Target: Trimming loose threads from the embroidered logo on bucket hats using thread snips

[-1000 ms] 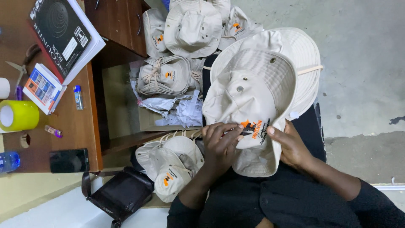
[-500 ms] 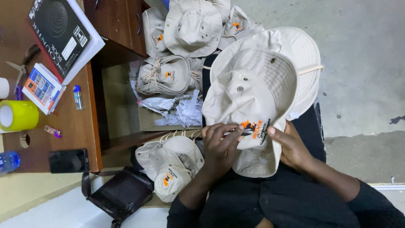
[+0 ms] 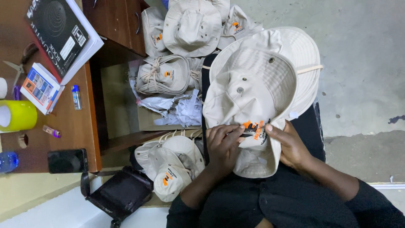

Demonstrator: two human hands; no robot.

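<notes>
A cream bucket hat [image 3: 253,84] with an orange and black logo [image 3: 255,128] lies on my lap, stacked over another like it. My left hand [image 3: 223,145] rests on the hat beside the logo, fingers curled around a thin dark tool that I cannot identify. My right hand [image 3: 291,145] grips the hat's brim just right of the logo, thumb on top.
More cream hats [image 3: 192,25] lie piled ahead, some tied in bundles [image 3: 164,76], with another bundle [image 3: 173,166] by my left arm. A cardboard box [image 3: 152,120] holds crumpled paper. A wooden desk [image 3: 80,126] at left carries a book [image 3: 59,33], phone [image 3: 67,160], yellow tape roll [image 3: 17,116]. A black bag [image 3: 118,194] lies below.
My left hand's fingers have shifted slightly over the logo; the hat and my right hand stay where they were.
</notes>
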